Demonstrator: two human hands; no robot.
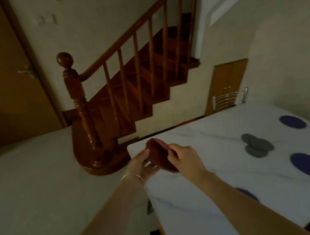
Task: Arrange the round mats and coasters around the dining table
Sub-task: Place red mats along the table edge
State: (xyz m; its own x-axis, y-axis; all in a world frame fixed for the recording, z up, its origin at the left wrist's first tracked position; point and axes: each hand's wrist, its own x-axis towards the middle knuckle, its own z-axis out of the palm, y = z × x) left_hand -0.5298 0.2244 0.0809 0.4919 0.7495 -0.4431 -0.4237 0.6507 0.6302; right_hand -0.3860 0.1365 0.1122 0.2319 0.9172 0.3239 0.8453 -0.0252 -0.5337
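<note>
A dim room with a wooden staircase (135, 76) rising behind a white marble-patterned table (228, 196). At the table's corner nearest the staircase, both hands hold a stack of dark red round mats (160, 158) tilted on edge above the table: the left hand (142, 164) cups it from below, the right hand (184, 157) pinches its upper rim. How many mats are in the stack is blurred. Farther along the table lie round dark blue mats (309, 164) and, between two of them, a cluster of small grey round coasters (257, 144).
</note>
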